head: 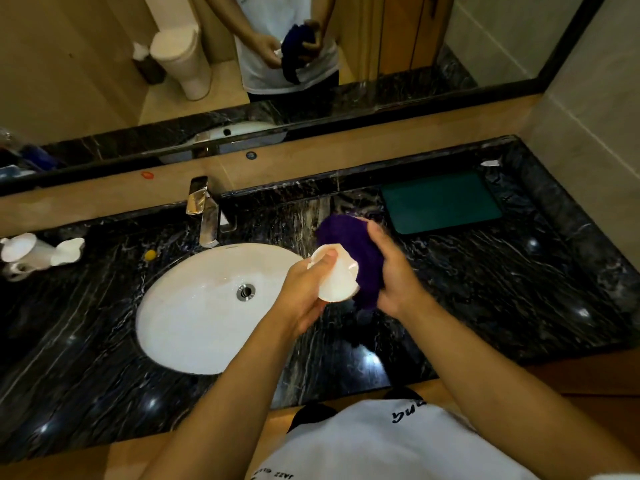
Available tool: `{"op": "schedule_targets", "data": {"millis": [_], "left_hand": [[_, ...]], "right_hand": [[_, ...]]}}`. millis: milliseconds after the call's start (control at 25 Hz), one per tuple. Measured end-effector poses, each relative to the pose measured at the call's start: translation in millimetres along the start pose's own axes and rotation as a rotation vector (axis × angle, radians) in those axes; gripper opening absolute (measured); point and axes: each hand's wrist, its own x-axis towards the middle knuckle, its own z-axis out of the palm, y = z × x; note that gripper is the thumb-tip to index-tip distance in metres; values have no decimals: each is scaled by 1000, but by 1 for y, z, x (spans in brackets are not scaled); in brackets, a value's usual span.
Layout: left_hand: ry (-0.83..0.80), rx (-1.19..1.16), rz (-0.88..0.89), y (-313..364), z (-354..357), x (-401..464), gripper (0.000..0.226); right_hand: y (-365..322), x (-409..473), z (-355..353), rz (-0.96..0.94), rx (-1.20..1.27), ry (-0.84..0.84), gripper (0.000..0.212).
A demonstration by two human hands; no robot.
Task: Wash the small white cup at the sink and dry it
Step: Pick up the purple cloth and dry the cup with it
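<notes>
The small white cup (pixel 337 278) is tilted on its side above the right edge of the white oval sink (pixel 194 306). My left hand (pixel 304 292) grips it, with the thumb over its rim. My right hand (pixel 391 268) holds a bunched purple cloth (pixel 349 240) pressed against the cup's far side. Both hands are over the black marble counter (pixel 485 289), just right of the basin.
A chrome tap (pixel 204 209) stands behind the sink. A dark green mat (pixel 440 202) lies at the back right of the counter. White holders (pixel 31 254) stand at the far left, and a small yellow object (pixel 150 255) lies near them. A mirror (pixel 104 64) runs along the wall.
</notes>
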Motion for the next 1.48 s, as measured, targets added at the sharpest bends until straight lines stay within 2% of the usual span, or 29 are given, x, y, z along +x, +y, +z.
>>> {"op": "schedule_targets", "data": {"millis": [80, 120, 240, 320, 360, 440, 520, 600, 640, 680, 720, 800, 840, 880, 960, 1040, 1120, 1160, 1280, 1320, 1360, 1440, 1480], "left_hand": [[70, 46, 138, -8, 4, 0, 37], [153, 71, 209, -11, 7, 0, 33], [494, 38, 292, -14, 27, 2, 23], [635, 41, 294, -15, 40, 0, 24], [637, 97, 299, -17, 41, -1, 24], [474, 265, 317, -16, 29, -1, 23], [228, 490, 278, -2, 5, 1, 26], [81, 688, 223, 11, -9, 5, 41], [92, 751, 254, 14, -9, 6, 45], [140, 751, 315, 12, -4, 5, 44], [223, 660, 369, 7, 6, 5, 40], [453, 283, 336, -5, 37, 2, 34], [558, 141, 298, -12, 50, -1, 33], [591, 84, 281, -19, 54, -2, 34], [444, 233, 235, -19, 41, -2, 37], [230, 584, 236, -7, 17, 5, 46], [185, 868, 300, 7, 3, 13, 50], [215, 871, 331, 10, 6, 15, 49], [469, 456, 260, -5, 41, 7, 56], [554, 364, 222, -14, 48, 5, 58], [568, 360, 184, -18, 49, 4, 60], [396, 504, 162, -13, 33, 6, 64], [294, 634, 180, -7, 23, 9, 64]], "right_hand": [[4, 1, 11, -54, -97, -6, 54], [7, 1, 16, -86, -133, 43, 54], [30, -1, 37, -185, -186, 328, 55], [48, -2, 46, -205, -207, 501, 52], [51, -3, 45, -214, -207, 541, 52], [42, -2, 35, -209, -278, 539, 54], [15, 0, 21, -167, -506, 397, 53], [-11, 2, 15, -51, -692, 166, 54], [-16, 3, 16, -42, -703, 123, 54], [-14, 3, 21, -95, -672, 153, 54], [-6, 2, 28, -176, -600, 247, 53], [20, -1, 43, -268, -383, 496, 53], [33, -3, 47, -286, -306, 565, 53], [38, -6, 45, -293, -295, 584, 52], [22, -4, 33, -255, -402, 537, 53], [-9, 2, 16, -161, -633, 380, 53], [-25, 5, 12, -112, -766, 245, 52], [-22, 4, 15, -144, -731, 257, 52], [15, 0, 36, -190, -256, 456, 52], [29, -1, 38, -192, -162, 509, 50], [33, -4, 37, -193, -163, 550, 49], [16, -3, 27, -162, -314, 559, 50], [2, -1, 18, -121, -424, 489, 51]]}}
